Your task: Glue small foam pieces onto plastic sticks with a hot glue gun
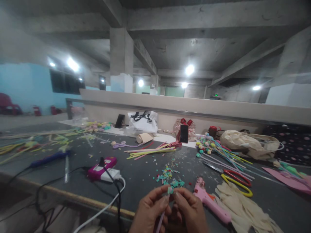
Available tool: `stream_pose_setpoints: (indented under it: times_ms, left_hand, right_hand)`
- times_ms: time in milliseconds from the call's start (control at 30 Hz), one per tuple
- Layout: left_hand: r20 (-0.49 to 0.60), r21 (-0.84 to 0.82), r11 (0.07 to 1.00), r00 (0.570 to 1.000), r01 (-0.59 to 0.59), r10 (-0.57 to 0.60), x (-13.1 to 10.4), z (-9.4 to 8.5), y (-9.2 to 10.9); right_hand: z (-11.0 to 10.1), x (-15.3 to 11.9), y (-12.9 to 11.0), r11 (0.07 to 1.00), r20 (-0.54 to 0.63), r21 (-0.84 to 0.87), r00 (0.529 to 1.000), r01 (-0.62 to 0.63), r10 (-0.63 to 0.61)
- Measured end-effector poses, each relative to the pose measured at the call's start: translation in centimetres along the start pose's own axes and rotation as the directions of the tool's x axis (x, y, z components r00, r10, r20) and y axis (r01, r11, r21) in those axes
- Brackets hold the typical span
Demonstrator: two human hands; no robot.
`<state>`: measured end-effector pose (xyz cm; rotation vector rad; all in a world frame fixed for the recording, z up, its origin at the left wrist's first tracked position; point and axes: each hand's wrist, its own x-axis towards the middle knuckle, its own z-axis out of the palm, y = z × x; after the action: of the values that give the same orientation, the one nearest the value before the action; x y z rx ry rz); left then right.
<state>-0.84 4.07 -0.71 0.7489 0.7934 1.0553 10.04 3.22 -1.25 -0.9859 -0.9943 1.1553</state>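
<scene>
At the table's near edge, your left hand (152, 208) and right hand (188, 207) pinch a teal bead (170, 190) on a stick (160, 221). Finished sticks (218, 150) lie beyond; loose beads (167, 177) remain.

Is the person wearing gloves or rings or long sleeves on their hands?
No gloves: both the left hand and the right hand are bare. No rings, watch or bracelets show on the fingers or on the little of the wrists in view. No sleeve reaches the hands; the arms are cut off by the picture's bottom edge.
</scene>
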Motion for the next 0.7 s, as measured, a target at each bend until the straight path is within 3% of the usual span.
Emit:
stream_pose_setpoints:
  times_ms: [100,433,700]
  left_hand:
    - [-0.004,-0.004,1.000,1.000,-0.022,0.022,0.0,0.1,-0.1]
    - [0.003,0.037,0.999,1.000,-0.030,0.030,-0.7,0.5,0.2]
    - [0.010,0.075,0.996,0.998,-0.056,0.055,-0.4,0.1,0.1]
  right_hand:
    - [0.0,0.1,0.0,1.000,0.011,0.023,1.000,-0.017,0.017]
    - [0.0,0.1,-0.3,0.989,0.005,-0.131,0.998,0.062,-0.062]
    - [-0.2,0.4,0.7,0.999,0.053,-0.048,0.999,0.008,-0.005]
